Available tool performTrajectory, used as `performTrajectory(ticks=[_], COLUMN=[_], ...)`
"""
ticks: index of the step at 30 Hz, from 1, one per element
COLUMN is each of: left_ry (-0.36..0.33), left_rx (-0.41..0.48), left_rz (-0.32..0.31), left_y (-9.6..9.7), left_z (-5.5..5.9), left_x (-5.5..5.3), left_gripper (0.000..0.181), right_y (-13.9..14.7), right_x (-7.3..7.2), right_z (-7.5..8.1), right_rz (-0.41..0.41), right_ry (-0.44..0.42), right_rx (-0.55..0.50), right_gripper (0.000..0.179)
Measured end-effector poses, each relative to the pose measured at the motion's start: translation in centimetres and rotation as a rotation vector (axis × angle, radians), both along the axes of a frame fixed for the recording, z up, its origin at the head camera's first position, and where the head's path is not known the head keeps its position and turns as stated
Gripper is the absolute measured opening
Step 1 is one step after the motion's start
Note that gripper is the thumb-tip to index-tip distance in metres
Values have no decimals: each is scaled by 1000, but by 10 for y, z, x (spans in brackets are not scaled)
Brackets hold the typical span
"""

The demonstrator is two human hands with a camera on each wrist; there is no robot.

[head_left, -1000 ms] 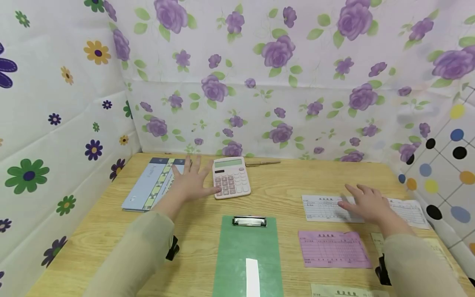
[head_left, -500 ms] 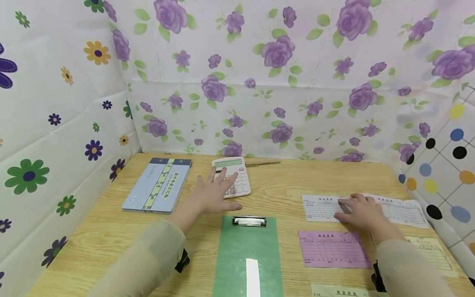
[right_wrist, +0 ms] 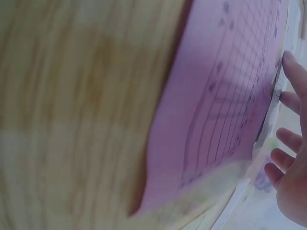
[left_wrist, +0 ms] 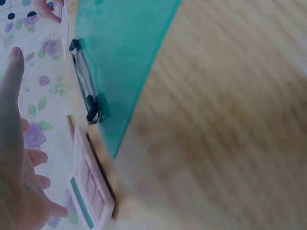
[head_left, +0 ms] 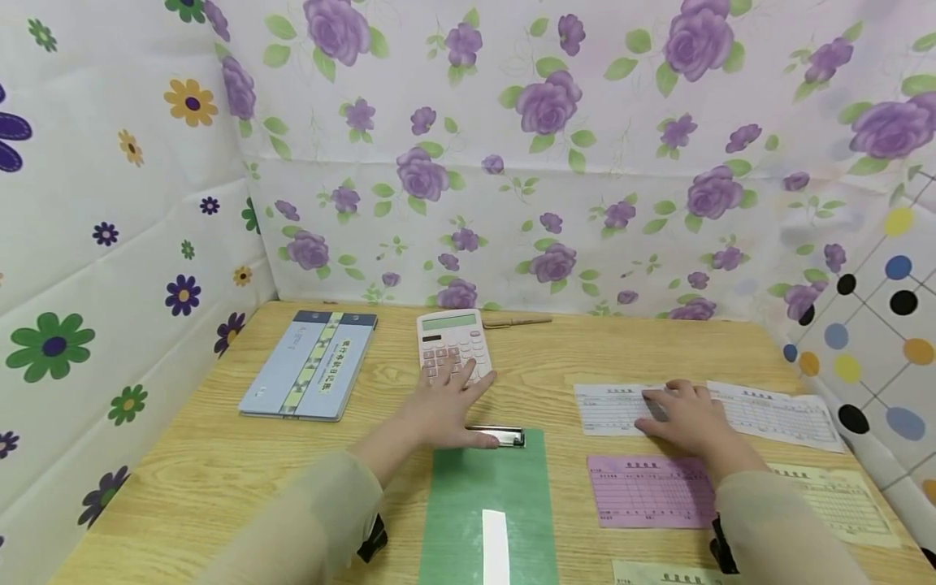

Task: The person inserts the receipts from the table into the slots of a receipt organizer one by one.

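Observation:
My left hand point(head_left: 446, 410) is spread, thumb over the metal clip point(head_left: 514, 437) of a green clipboard point(head_left: 486, 479), fingers over the lower keys of a pink calculator point(head_left: 449, 325). In the left wrist view the left hand point(left_wrist: 21, 177) appears apart from both clipboard and calculator. My right hand point(head_left: 691, 418) rests with bent, relaxed fingers on a white printed slip point(head_left: 607, 410), its fingertips touching the paper; the slip lies flat. A second white slip point(head_left: 786, 418) lies to its right. Just below the hand is a pink slip point(head_left: 643, 491), partly covered by the right wrist.
At the back left lies a blue account book point(head_left: 310, 366). A brown pen-like stick point(head_left: 519, 322) lies behind the calculator. Yellowish slips point(head_left: 841, 500) sit at the right and near the front edge. Patterned cloth walls point(head_left: 468, 227) enclose the wooden table point(head_left: 183, 479).
My left hand has moved right and nearer, from beside the account book to the clipboard's clip. My right hand has come down onto the white slip, which has slid left with it.

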State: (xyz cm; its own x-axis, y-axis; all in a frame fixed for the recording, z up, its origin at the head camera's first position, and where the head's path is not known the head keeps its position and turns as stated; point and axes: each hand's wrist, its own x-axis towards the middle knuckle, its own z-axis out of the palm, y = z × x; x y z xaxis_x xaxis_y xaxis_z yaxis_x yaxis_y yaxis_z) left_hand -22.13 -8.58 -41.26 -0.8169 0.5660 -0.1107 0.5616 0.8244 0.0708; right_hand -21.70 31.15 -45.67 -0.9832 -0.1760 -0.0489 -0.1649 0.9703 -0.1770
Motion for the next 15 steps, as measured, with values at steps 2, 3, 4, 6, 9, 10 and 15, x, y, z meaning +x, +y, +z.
performTrajectory(ticks=[2,3,4,6,9,10,15], left_ry=[-9,-15,-18,-23,-22,-19,-19], left_rx=[2,5,6,5,14,16,31], left_rz=[-12,-21,-30,-51,-84,-95,-142], left_y=[2,3,4,5,8,10,16], left_z=[-5,-8,-11,-15,-20,-21,-29], left_x=[1,2,3,4,7,8,11], left_gripper=[101,101,101,100,101,102,99], right_y=[-4,-6,-8,-10,-8,-5,10], right_x=[1,1,1,2,4,4,4], right_z=[0,0,0,2,6,7,9], right_rz=[7,10,13,12,-8,-14,-28], right_ry=[6,6,6,2,-13,-14,-42], right_rx=[10,15,20,13,-32,-41,-62], right_gripper=[71,71,71,73,73,72,68])
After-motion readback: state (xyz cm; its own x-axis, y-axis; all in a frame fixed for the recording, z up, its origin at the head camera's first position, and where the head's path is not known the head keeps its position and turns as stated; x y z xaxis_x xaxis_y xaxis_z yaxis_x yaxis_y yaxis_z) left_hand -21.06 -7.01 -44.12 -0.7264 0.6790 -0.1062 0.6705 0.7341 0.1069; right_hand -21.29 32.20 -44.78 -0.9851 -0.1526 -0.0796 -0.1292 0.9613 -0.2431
